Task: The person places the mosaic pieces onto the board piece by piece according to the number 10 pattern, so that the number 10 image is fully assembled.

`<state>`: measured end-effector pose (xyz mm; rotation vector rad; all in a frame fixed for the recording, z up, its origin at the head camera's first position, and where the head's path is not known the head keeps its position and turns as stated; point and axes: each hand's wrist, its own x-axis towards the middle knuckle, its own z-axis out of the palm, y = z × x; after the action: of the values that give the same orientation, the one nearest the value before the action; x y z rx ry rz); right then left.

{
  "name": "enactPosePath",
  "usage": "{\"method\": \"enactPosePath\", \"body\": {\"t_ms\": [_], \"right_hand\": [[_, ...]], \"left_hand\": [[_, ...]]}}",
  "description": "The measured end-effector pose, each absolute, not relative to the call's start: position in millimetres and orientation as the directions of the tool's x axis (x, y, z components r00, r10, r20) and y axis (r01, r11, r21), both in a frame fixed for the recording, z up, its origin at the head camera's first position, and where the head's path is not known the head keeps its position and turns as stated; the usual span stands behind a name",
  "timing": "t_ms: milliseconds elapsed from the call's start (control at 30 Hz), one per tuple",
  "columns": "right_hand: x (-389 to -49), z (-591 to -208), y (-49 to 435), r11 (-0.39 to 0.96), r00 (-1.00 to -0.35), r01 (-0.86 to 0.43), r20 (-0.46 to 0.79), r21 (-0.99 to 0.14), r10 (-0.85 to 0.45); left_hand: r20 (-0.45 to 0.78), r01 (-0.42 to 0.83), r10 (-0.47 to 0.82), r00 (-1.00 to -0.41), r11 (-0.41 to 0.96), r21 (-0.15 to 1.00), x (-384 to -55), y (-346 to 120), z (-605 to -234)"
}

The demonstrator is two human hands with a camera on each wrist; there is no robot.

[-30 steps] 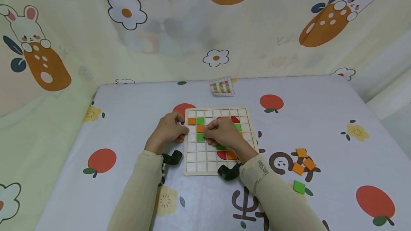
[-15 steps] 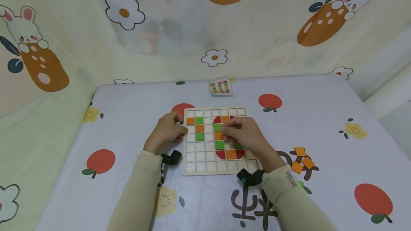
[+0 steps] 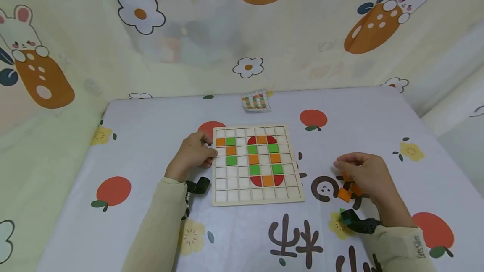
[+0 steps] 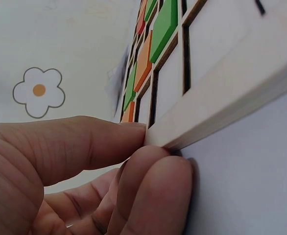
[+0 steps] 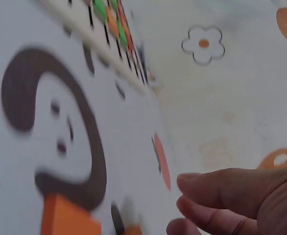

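A wooden grid board (image 3: pixel 259 198) lies on the table with green, orange and red tiles set in some squares. At its left edge my left hand (image 3: pixel 190 154) pinches the frame; in the left wrist view the thumb (image 4: pixel 109 144) is at the upper edge and fingertips (image 4: pixel 165 181) are below. My right hand (image 3: pixel 368 175) hovers over loose orange tiles (image 3: pixel 344 195) right of the board, partly hiding them. In the right wrist view its thumb and fingers are slightly apart, holding nothing. One orange tile (image 5: pixel 67 220) shows at the bottom there.
Behind the board lies a small pattern card (image 3: pixel 256 101) with a coloured grid. A green tile (image 3: pixel 342 210) peeks out beside the black wrist camera (image 3: pixel 359 223). A printed cloth covers the table (image 3: pixel 151 221), and a patterned curtain (image 3: pixel 196 53) stands behind it.
My right hand has left the board and moved right to the loose orange tiles, uncovering the red, green and orange ring of tiles. My left hand stays at the board's left edge.
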<state>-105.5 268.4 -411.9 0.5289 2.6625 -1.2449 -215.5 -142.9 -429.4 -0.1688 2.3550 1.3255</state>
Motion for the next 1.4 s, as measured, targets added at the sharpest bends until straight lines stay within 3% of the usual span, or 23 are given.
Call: {"method": "enactPosePath", "body": {"t_ms": [233,600,1000,1400], "right_hand": [[-97,-417,293,0.618,-0.878,0.477,-0.37,-0.625,0.303],[-96,-419,292,0.678,-0.894,0.441,-0.357,-0.588,0.271],[-97,-416,285,0.601,-0.898,0.431,-0.382,-0.673,0.217],[-114,-418,243,0.471,-0.924,0.369,-0.372,-0.801,0.092]], "left_hand": [[-0.425,-0.31,0.105,-0.899,0.533,0.787,-216,-144,-430],[-0.405,-0.285,0.128,-0.905,0.524,0.803,-215,-145,-431],[-0.405,-0.287,0.121,-0.906,0.528,0.799,-215,-145,-429],[-0.409,-0.291,0.122,-0.904,0.525,0.8,-216,-144,-428]]}}
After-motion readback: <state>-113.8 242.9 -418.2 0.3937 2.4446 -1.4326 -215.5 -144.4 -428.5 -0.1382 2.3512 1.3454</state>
